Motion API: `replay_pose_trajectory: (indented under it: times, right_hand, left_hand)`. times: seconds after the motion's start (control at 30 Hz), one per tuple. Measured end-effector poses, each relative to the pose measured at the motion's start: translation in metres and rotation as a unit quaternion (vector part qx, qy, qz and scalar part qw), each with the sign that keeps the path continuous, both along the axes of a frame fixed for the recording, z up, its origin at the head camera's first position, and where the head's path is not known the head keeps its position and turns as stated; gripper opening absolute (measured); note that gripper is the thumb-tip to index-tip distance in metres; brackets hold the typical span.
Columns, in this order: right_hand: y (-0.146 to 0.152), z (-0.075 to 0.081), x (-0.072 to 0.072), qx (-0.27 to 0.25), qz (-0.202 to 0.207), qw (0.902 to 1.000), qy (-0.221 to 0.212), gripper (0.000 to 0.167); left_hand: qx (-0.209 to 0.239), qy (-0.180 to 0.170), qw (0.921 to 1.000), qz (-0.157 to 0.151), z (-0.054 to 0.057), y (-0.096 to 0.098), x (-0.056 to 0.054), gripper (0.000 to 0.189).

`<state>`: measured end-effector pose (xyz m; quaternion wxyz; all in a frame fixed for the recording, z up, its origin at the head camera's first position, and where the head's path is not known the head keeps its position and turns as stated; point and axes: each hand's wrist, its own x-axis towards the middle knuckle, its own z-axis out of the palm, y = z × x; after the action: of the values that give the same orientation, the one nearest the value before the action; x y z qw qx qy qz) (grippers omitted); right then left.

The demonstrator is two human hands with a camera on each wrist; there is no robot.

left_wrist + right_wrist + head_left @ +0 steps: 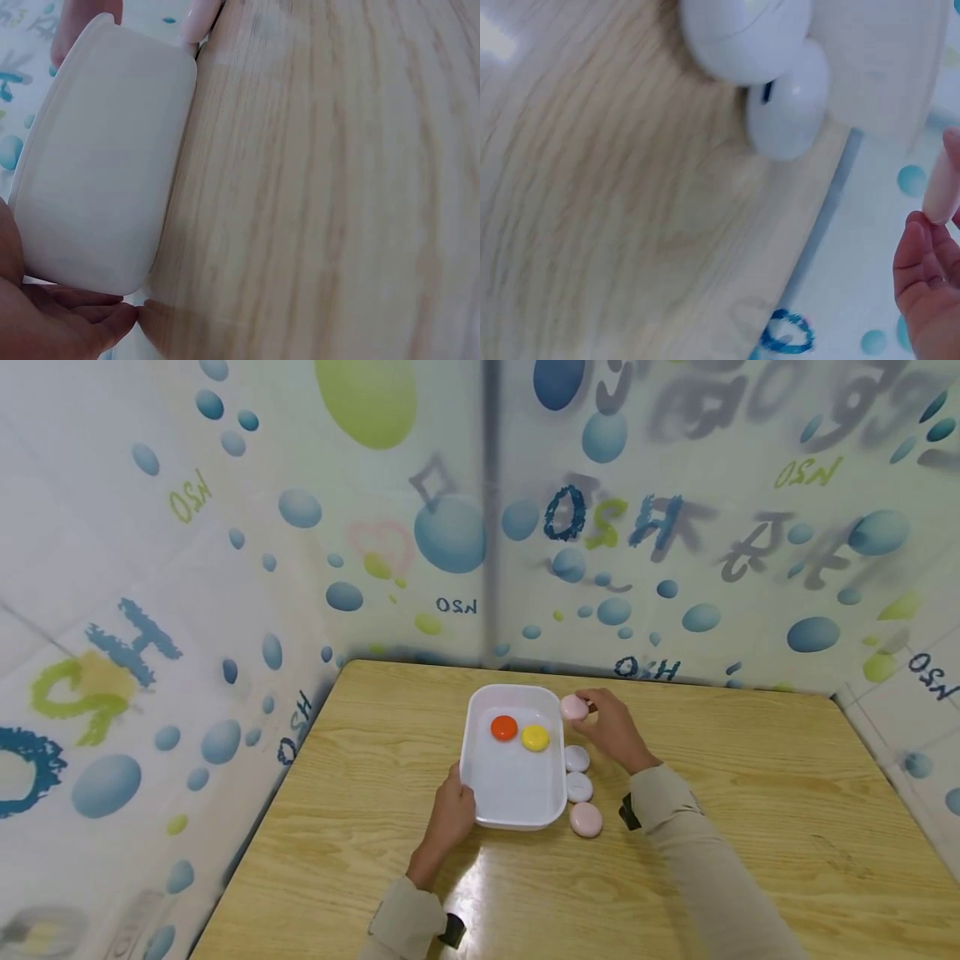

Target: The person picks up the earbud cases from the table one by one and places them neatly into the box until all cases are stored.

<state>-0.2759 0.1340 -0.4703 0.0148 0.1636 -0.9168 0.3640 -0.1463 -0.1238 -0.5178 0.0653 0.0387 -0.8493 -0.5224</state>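
A white rectangular tray [514,793] with rounded corners sits on the table, an orange-red rounded disc [504,727] and a yellow one [536,737] lying inside. At its near left corner my left hand [452,810] grips the tray, with fingers [94,319] against the outer wall in the left wrist view. Between thumb and fingertips my right hand [617,727] pinches a pale pink rounded disc [574,707], raised beside the tray's far right corner. The right wrist view shows this pink disc [942,191] edge-on, partly cut off by the frame.
Along the tray's right side stand two white rounded discs [577,758] and, nearest me, another pink disc [586,819]. Walls with a bubble-print covering [450,535] border the wooden table [765,793] at the back and left.
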Motion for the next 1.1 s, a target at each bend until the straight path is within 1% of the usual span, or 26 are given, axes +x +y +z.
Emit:
replay_pose_trajectory:
  times: [0.23,0.3,0.4,0.5,0.63,0.73,0.87,0.97,1.1]
  right_hand:
    - [-0.021,0.013,0.006,-0.003,0.017,0.9998,-0.010,0.051]
    - [-0.026,0.015,0.007,-0.004,0.023,0.9997,-0.010,0.049]
    - [-0.034,0.017,0.008,-0.004,0.030,0.9995,-0.010,0.049]
    - [-0.040,0.018,0.009,-0.005,0.038,0.9992,-0.009,0.050]
    - [-0.048,0.017,0.011,-0.002,0.042,0.9991,-0.006,0.051]
    - [-0.053,0.015,0.012,0.001,0.042,0.9990,-0.012,0.051]
    - [-0.060,0.012,0.014,0.001,0.051,0.9986,-0.015,0.050]
    - [-0.066,0.011,0.017,0.001,0.059,0.9982,-0.010,0.049]
    - [-0.072,0.009,0.020,0.000,0.065,0.9977,-0.019,0.049]
  left_hand:
    - [0.002,0.002,1.0000,-0.004,0.001,0.001,-0.001,0.050]
    - [0.002,0.000,1.0000,-0.003,0.002,0.001,-0.001,0.050]
    - [-0.003,0.005,1.0000,-0.001,0.002,0.001,-0.001,0.050]
    - [0.001,0.002,1.0000,-0.001,0.002,0.001,-0.002,0.050]
    - [-0.003,0.004,1.0000,0.000,0.001,0.001,-0.001,0.050]
    - [-0.009,0.010,0.9999,-0.001,0.001,0.001,0.000,0.050]
    - [-0.009,0.008,0.9999,-0.001,0.002,0.001,0.000,0.050]
    - [-0.011,0.008,0.9999,0.000,0.002,0.001,0.001,0.050]
    - [-0.011,0.007,0.9999,-0.002,0.002,0.000,0.001,0.050]
